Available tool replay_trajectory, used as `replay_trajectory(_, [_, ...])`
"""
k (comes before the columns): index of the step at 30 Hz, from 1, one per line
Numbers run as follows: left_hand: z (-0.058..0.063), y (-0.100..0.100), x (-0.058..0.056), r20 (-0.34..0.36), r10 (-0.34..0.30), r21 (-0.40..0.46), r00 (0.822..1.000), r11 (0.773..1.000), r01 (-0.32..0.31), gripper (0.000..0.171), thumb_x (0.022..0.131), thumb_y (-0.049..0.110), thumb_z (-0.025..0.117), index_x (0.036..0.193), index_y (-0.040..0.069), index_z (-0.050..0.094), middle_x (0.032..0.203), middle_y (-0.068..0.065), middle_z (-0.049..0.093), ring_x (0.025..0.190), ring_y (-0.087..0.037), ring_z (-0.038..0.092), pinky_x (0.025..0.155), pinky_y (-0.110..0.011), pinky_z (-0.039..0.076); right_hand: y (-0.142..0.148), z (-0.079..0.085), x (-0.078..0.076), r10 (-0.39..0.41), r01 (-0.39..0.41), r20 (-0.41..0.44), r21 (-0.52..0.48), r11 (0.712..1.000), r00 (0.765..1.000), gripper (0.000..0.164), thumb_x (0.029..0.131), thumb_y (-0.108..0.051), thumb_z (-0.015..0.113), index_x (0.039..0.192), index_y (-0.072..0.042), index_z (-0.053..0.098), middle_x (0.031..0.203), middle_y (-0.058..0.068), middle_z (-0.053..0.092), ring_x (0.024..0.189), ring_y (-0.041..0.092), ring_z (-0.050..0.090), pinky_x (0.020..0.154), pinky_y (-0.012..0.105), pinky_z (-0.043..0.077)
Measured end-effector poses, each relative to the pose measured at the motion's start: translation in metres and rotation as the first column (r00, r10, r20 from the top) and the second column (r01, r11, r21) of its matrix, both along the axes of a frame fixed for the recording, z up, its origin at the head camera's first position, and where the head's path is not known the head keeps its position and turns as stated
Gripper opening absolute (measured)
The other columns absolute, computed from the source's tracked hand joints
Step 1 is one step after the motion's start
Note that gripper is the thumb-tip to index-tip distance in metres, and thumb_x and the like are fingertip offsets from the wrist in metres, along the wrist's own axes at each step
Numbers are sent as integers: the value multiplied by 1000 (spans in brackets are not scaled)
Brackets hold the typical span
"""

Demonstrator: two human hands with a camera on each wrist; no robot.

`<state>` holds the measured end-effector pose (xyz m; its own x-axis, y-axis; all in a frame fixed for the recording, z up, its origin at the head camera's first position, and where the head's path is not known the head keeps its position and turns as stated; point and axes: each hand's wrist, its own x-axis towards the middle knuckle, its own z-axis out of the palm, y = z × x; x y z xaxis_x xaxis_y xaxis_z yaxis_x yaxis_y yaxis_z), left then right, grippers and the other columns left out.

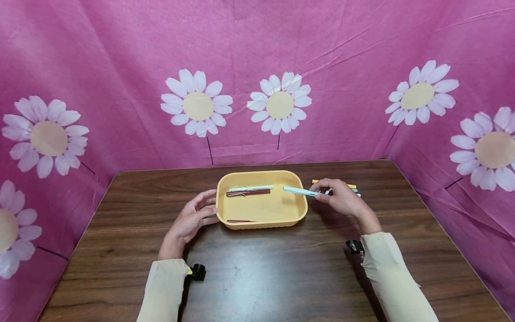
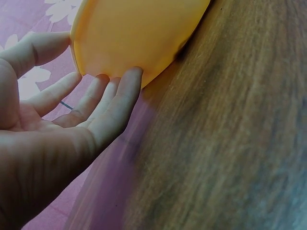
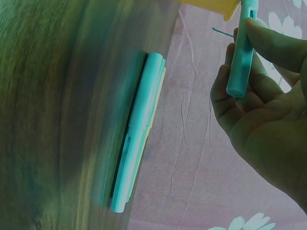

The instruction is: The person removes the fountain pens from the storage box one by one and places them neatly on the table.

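A yellow plastic tray stands on the table; in it lie a pale mint pen and a dark red pen side by side, with a reddish pen partly hidden by the near wall. My left hand touches the tray's left end, fairly straight fingertips on the outer wall and thumb at the rim. Between thumb and fingers, my right hand pinches a light blue pen, whose far end reaches over the tray's right rim.
To the right of the tray, partly behind my right hand, several pens lie close together on the table, among them a yellow pen and a light blue-green pen. A pink flowered cloth hangs behind the wooden table.
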<state>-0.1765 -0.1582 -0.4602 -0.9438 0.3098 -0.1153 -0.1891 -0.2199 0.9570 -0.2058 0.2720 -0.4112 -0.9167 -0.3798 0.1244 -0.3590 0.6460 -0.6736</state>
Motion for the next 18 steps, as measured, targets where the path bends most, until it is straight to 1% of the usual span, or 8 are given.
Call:
replay_trajectory(7, [-3,-1,0,-8,0,-7,1000,1000,0,61,96,-9,56,152,-5,32,141,-35,40,106,-25,64,88,-39,60,1,1,0,13,-13,-2,15,1000,1000,16,90,5,70,101,-5,75,103,9,71,87,22,59,76,33,49])
replay_trajectory(14, [-3,-1,-1,-4,-3,-9,1000,1000,3,61,96,-8,56,152,-5,32,141,-35,40,105,-24,64,88,-40,60,2,3,0,13,-13,9,19,1000,1000,15,90,3,71,102,-5,75,93,7,69,85,21,58,73,33,49])
replay_trajectory(18, [-2,-1,-1,1,-1,-12,1000,1000,1,61,96,-8,57,152,-5,32,141,-34,40,105,-24,64,89,-40,59,3,4,1,10,-10,14,13,1000,1000,15,90,2,71,103,-5,75,94,7,69,85,22,58,72,33,49])
